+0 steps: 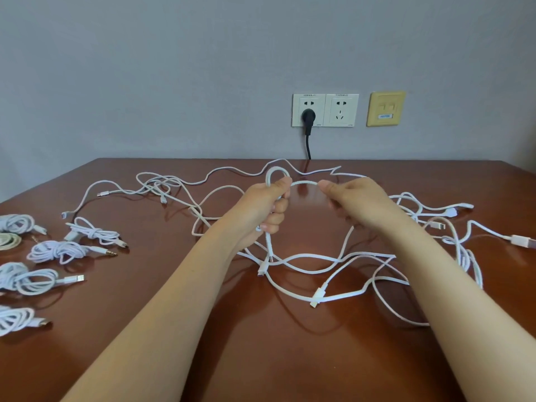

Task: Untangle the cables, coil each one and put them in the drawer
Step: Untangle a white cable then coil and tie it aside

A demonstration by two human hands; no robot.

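From the head view, the step in hand looks like coiling: the left hand (pixel 266 210) has its fingers curled round a white cable (pixel 304 184), with a first loop (pixel 275 173) standing up over its thumb. The right hand (pixel 356 203) pinches the same cable a little way along, so a short arc spans the gap between the hands, both raised above the worktop (pixel 261 358). Below and around them lies the tangle of white cables (pixel 319 265), spread loosely and crossing in many places, connectors showing here and there. At the left edge several coiled cables (pixel 58 251) lie in a rough row, well apart from the tangle, so the task seems partly done, with much left. No drawer is in view. Behind, a black plug (pixel 308 117) sits in a wall socket (pixel 309 110). The next move likely calls for the right hand to feed the arc round to the left hand for another loop. Whether the held cable's tail runs free of the others cannot be told; if it snags, it needs drawing clear first.
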